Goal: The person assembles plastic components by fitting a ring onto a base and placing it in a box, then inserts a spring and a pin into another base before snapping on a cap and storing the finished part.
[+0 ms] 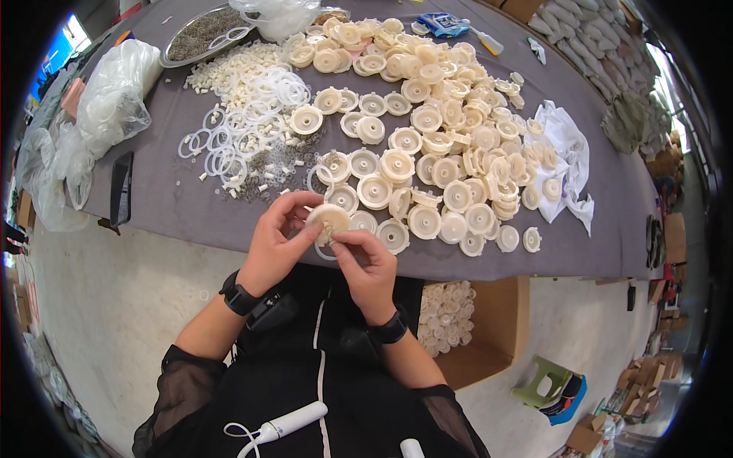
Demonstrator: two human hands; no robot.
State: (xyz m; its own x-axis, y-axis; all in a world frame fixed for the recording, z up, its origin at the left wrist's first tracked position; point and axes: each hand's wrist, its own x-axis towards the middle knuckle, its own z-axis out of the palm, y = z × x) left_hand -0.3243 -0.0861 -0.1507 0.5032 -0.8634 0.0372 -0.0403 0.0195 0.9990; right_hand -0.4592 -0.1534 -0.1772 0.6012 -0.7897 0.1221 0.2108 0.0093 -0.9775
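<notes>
Over the table's near edge, my left hand (pixel 276 243) grips a round cream plastic cap (pixel 334 219) by its left side, tilted so that its inner face shows. My right hand (pixel 368 269) has thumb and forefinger closed at the cap's lower right rim. Whether a small part is also between those fingertips is hidden. A clear ring (pixel 324 253) shows just below the cap, partly behind my fingers. Close beyond my hands lie more cream caps (pixel 375 191), some with inner faces up. Clear plastic rings (pixel 221 162), white small parts (pixel 244 76) and little metal springs (pixel 286 160) are heaped to the left.
A metal tray of springs (pixel 179 46) stands far left, near clear plastic bags (pixel 122 88). A phone (pixel 121 188) lies at the table's left edge. White cloth (pixel 569 153) is at right. Below, an open box (pixel 500 328) holds caps; a green stool (pixel 544 382) stands beyond it.
</notes>
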